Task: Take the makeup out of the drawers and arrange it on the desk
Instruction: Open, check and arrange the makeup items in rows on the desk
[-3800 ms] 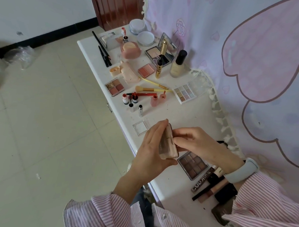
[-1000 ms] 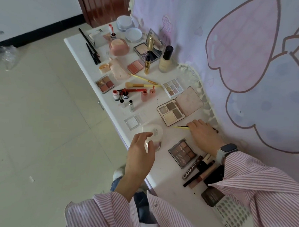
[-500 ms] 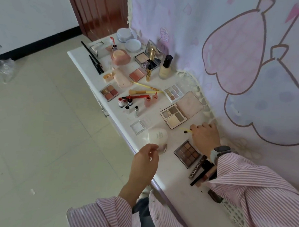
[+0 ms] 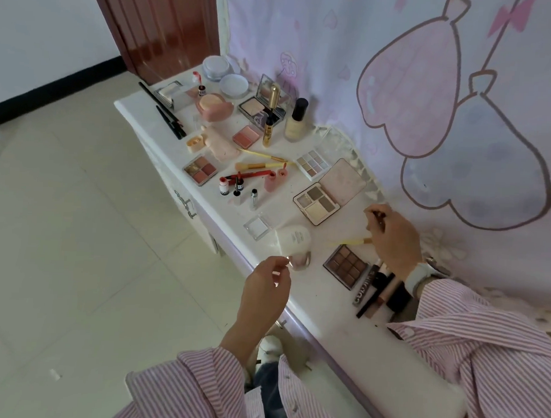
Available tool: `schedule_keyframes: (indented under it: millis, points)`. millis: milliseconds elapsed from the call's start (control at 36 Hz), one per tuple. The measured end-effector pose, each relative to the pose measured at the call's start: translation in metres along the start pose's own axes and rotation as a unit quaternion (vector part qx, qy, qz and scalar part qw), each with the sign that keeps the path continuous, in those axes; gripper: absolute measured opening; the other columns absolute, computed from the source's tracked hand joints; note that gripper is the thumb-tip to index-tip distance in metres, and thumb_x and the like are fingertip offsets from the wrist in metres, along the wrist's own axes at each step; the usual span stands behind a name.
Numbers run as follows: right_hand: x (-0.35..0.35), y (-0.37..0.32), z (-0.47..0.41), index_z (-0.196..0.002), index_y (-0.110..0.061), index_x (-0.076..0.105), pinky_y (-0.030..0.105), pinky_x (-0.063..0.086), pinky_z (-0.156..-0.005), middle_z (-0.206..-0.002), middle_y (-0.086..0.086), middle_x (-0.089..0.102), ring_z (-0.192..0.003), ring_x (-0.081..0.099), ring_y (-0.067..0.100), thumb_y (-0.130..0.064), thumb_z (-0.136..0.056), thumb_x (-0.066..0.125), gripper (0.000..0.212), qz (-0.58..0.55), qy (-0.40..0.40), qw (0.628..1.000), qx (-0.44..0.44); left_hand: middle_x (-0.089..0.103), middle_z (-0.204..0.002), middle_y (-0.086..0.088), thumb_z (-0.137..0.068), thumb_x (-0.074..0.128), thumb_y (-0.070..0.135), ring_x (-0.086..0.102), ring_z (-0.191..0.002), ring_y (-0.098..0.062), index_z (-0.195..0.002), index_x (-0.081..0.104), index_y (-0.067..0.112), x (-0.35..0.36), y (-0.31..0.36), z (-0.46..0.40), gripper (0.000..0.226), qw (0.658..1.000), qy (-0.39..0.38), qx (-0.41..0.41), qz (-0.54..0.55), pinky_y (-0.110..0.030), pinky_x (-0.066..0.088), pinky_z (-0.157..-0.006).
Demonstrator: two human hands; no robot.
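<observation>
Makeup covers the white desk. My right hand grips a thin yellow-handled brush just above the desk, beside a brown eyeshadow palette; a dark thin stick also shows between its fingers. An open beige palette lies beyond it with its lid folded back. My left hand hovers at the desk's front edge with loosely curled fingers and holds nothing. Just past its fingertips stands a white-capped container with a pinkish base.
Farther along lie small palettes, brushes, lip tubes, a foundation bottle, a pink compact and round jars. Dark tubes lie by my right wrist. A drawer handle shows on the desk's front. A printed curtain hangs behind.
The beige palette I held earlier now lies open on the desk. My left hand has drawn back from the white-capped container. My right hand has picked up the yellow brush.
</observation>
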State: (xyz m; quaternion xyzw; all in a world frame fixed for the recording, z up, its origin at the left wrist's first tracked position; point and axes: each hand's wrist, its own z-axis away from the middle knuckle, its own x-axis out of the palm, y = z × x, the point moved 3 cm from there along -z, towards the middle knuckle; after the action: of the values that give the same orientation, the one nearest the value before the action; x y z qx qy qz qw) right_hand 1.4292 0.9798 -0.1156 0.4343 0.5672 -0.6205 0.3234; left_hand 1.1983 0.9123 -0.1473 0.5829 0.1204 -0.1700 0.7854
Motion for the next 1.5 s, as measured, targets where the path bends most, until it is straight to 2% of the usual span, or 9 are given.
schedule_keyframes:
  millis: [139,333,472,667,889,1056,1222,1333,1500]
  points:
    - [-0.026,-0.038,0.046,-0.081,-0.016,0.065,0.017,0.034,-0.046,-0.058,-0.001,0.050,-0.046,0.041,0.005,-0.015,-0.095,0.047,0.023,-0.435,0.010,0.886,0.159,0.051,-0.123,0.003,-0.093,0.054,0.022,0.054,-0.095,-0.003,-0.127,0.049,0.017,-0.007,0.025,0.011,0.035,0.997,-0.046,0.058,0.025,-0.023,0.049,-0.085]
    - [-0.033,-0.081,0.112,-0.072,-0.012,0.045,0.021,0.025,-0.043,-0.046,-0.001,0.042,-0.042,0.032,0.011,-0.003,-0.094,0.043,0.024,-0.579,-0.094,0.787,0.193,0.059,-0.103,0.007,-0.089,0.061,0.021,0.055,-0.090,0.000,-0.117,0.058,0.023,-0.023,0.056,0.046,0.028,0.988,-0.086,0.125,0.014,-0.014,0.045,-0.076]
    - [-0.039,-0.092,0.136,-0.069,-0.010,0.047,0.022,0.024,-0.046,-0.046,-0.005,0.040,-0.044,0.029,0.009,-0.007,-0.093,0.047,0.025,-0.584,-0.124,0.786,0.158,0.055,-0.069,0.010,-0.092,0.054,0.012,0.047,-0.058,-0.002,-0.087,0.067,0.013,-0.041,0.064,0.071,0.014,0.986,-0.090,0.139,-0.018,-0.012,0.036,-0.055]
    - [-0.055,-0.097,0.149,-0.076,-0.009,0.057,0.019,0.033,-0.050,-0.048,-0.007,0.048,-0.048,0.039,0.007,-0.008,-0.093,0.049,0.019,-0.544,-0.110,0.822,0.128,0.045,-0.073,0.017,-0.096,0.047,0.020,0.047,-0.062,0.000,-0.100,0.063,0.013,-0.042,0.077,0.098,0.017,0.962,-0.046,0.218,-0.159,-0.012,0.033,-0.059]
    - [-0.085,-0.089,0.148,-0.073,-0.008,0.060,0.015,0.027,-0.043,-0.047,-0.003,0.037,-0.044,0.030,0.008,-0.007,-0.095,0.044,0.027,-0.527,-0.134,0.837,0.058,0.044,-0.060,0.013,-0.083,0.020,0.050,0.040,-0.054,-0.011,-0.094,0.065,0.021,-0.011,0.094,0.125,0.054,0.959,0.090,0.194,-0.185,-0.017,0.029,-0.049]
    - [-0.087,-0.080,0.150,-0.075,-0.006,0.055,0.012,0.027,-0.044,-0.047,-0.008,0.037,-0.044,0.030,0.005,-0.009,-0.094,0.044,0.022,-0.481,-0.175,0.859,0.010,0.042,-0.053,0.012,-0.083,0.026,0.055,0.039,-0.050,-0.011,-0.098,0.067,0.025,-0.003,0.090,0.141,0.053,0.962,0.141,0.154,-0.178,-0.022,0.032,-0.050]
    - [-0.086,-0.067,0.154,-0.073,-0.011,0.058,0.013,0.029,-0.045,-0.045,-0.010,0.039,-0.043,0.032,0.005,-0.011,-0.093,0.048,0.022,-0.478,-0.212,0.852,-0.009,0.047,-0.054,0.007,-0.092,0.052,0.040,0.045,-0.052,-0.007,-0.109,0.060,0.029,0.009,0.084,0.158,0.022,0.976,0.116,0.102,-0.151,-0.017,0.033,-0.054]
    - [-0.083,-0.053,0.146,-0.076,-0.005,0.060,0.019,0.028,-0.048,-0.044,-0.010,0.039,-0.044,0.032,0.006,-0.011,-0.091,0.051,0.018,-0.486,-0.214,0.847,0.022,0.048,-0.065,0.005,-0.085,0.061,0.042,0.044,-0.056,-0.005,-0.117,0.037,0.034,0.016,0.078,0.161,0.040,0.990,0.049,0.043,-0.123,-0.015,0.038,-0.059]
    - [-0.076,-0.019,0.117,-0.077,-0.011,0.059,0.025,0.043,-0.046,-0.051,-0.004,0.047,-0.039,0.038,0.003,-0.013,-0.089,0.052,0.014,-0.467,-0.174,0.861,0.100,0.051,-0.076,0.002,-0.091,0.040,0.003,0.042,-0.053,-0.004,-0.120,0.035,0.013,0.016,0.046,0.145,0.030,0.997,0.024,-0.050,-0.050,-0.011,0.034,-0.050]
